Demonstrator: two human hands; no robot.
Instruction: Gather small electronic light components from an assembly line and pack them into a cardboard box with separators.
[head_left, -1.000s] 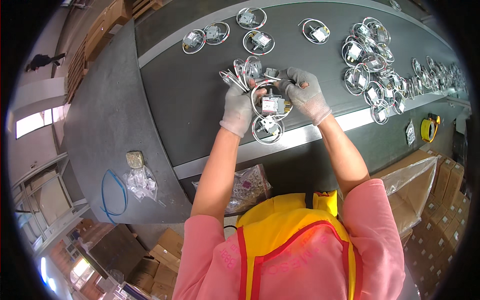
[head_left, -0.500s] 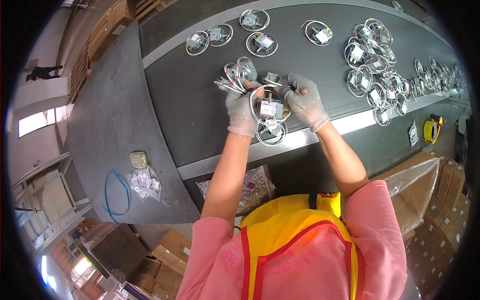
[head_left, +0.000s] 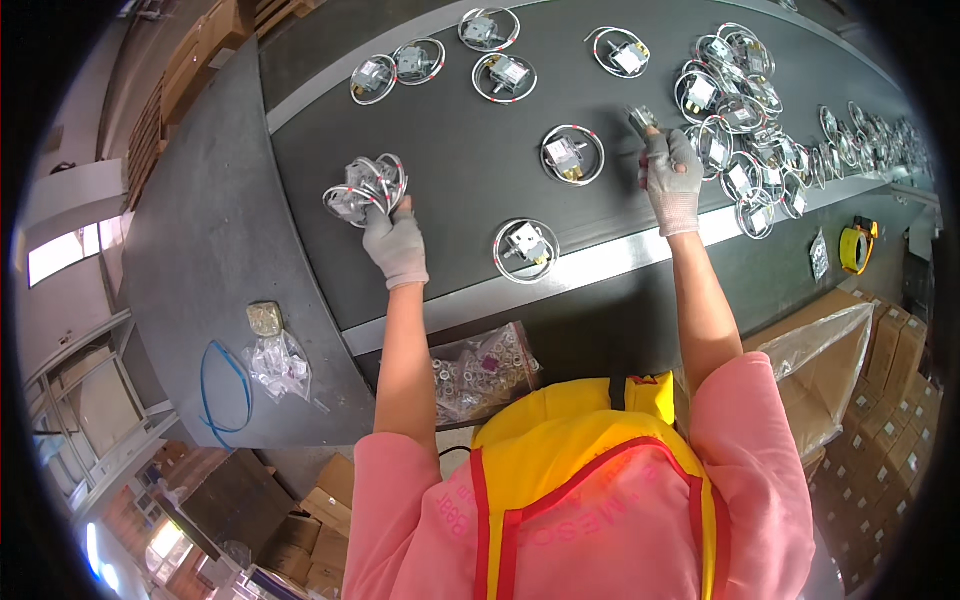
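At the left of the dark conveyor belt, my left hand (head_left: pixel 394 245), in a grey fingerless glove, is closed round a bunch of thermostats (head_left: pixel 362 190) with coiled white capillary tubes. Farther right, my right hand (head_left: pixel 670 172) wears the same kind of glove and pinches a small silver metal piece (head_left: pixel 641 118) above the belt. Between the hands lies a single thermostat (head_left: pixel 565 156) inside its ring of tube. Nearer me, another thermostat (head_left: pixel 527 246) rests at the belt's near edge. Neither of these two is touched.
Several loose thermostats (head_left: pixel 505 75) lie along the far side of the belt (head_left: pixel 450 130). A dense pile of them (head_left: pixel 740 120) sits to the right. A bag of small rings (head_left: pixel 485 370), a blue strap loop (head_left: pixel 225 390) and yellow tape (head_left: pixel 854 250) are nearer. An open carton (head_left: pixel 815 375) stands at right.
My hands have moved apart: the left went left with its bunch of thermostats, the right went right with the small metal piece. The thermostats between them now lie on the belt.
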